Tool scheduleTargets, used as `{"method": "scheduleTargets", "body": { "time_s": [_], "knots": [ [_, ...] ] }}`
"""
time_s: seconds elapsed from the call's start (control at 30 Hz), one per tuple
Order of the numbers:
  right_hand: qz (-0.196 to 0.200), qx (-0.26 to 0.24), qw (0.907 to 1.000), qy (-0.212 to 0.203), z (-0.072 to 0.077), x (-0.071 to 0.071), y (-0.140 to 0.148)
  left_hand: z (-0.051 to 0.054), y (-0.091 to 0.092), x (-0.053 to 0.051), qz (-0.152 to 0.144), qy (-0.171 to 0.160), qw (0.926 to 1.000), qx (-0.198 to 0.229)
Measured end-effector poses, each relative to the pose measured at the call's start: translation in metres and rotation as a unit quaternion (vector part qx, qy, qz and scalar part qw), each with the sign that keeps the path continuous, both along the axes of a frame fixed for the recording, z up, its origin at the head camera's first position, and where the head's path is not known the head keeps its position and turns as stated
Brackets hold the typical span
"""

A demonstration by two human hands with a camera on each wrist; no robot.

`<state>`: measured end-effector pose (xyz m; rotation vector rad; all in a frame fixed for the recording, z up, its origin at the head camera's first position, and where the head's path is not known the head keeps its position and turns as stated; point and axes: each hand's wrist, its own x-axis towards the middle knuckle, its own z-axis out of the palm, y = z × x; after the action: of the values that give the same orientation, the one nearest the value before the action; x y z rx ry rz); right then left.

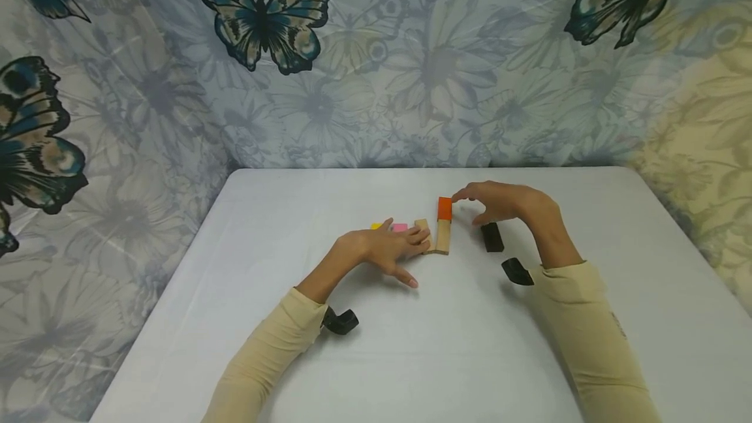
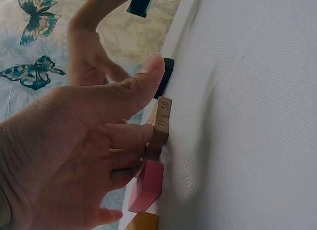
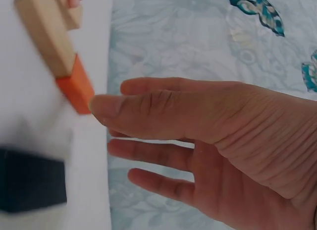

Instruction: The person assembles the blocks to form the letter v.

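Note:
My left hand (image 1: 392,250) reaches over a row of blocks, its fingers touching a short plain wooden block (image 1: 422,223) and its thumb held apart. Beside that block lies a longer plain wooden block (image 1: 443,237), with an orange block (image 1: 444,208) at its far end. Printed numbers mark the wooden blocks' near ends (image 2: 165,107) in the left wrist view. Loosely bent, my right hand (image 1: 499,202) hovers with fingertips close to the orange block; whether they touch it I cannot tell. A pink block (image 2: 147,185) and a yellow block (image 2: 143,222) sit left of the wooden ones, partly hidden.
A black block (image 1: 492,237) lies on the white table (image 1: 470,358) just below the right hand. Black wrist devices (image 1: 341,322) show at both cuffs. Butterfly-patterned cloth (image 1: 376,103) hangs behind the table's far edge and along its sides.

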<state>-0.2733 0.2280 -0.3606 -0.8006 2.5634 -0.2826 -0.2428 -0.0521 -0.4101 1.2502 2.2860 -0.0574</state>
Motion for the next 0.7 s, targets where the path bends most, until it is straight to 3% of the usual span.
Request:
{"method": "scheduleTargets", "body": {
  "time_s": [0.3, 0.7],
  "knots": [
    [-0.008, 0.056, 0.9979, -0.031, -0.01, 0.021, 0.017, 0.0, 0.0, 0.001, 0.0, 0.002, 1.0, 0.0],
    [0.015, 0.028, 0.9984, 0.046, -0.023, 0.039, 0.034, 0.002, -0.001, 0.001, -0.002, 0.0, 1.0, 0.005]
  ]
}}
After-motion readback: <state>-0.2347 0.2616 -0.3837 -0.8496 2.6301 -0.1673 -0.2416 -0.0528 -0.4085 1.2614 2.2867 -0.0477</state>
